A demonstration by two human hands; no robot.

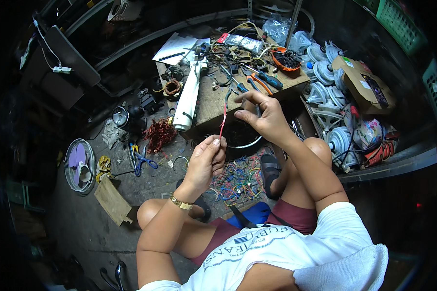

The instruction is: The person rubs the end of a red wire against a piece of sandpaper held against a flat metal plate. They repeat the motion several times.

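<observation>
My left hand (207,156) pinches a thin red wire (224,122) between thumb and fingers, and the wire stands up from the grip. Partway along, its covering looks split or frayed. To the right of the wire's upper part is my right hand (264,114), thumb and forefinger apart. A shaded shape between them seems to be a curled finger. Behind the wire, on a low wooden worktable (211,109), lie pliers with orange-and-blue handles (261,83), a blue-and-black screwdriver (270,80) and a white fan column (188,95).
Wire scraps (236,182) litter the floor between my feet. Blue-handled scissors (144,163), a bundle of reddish wire (160,134) and a caged fan (80,165) lie to the left. White plastic fan parts (324,72) and a cardboard box (364,85) are piled right. An orange bowl (286,60) holds dark pieces.
</observation>
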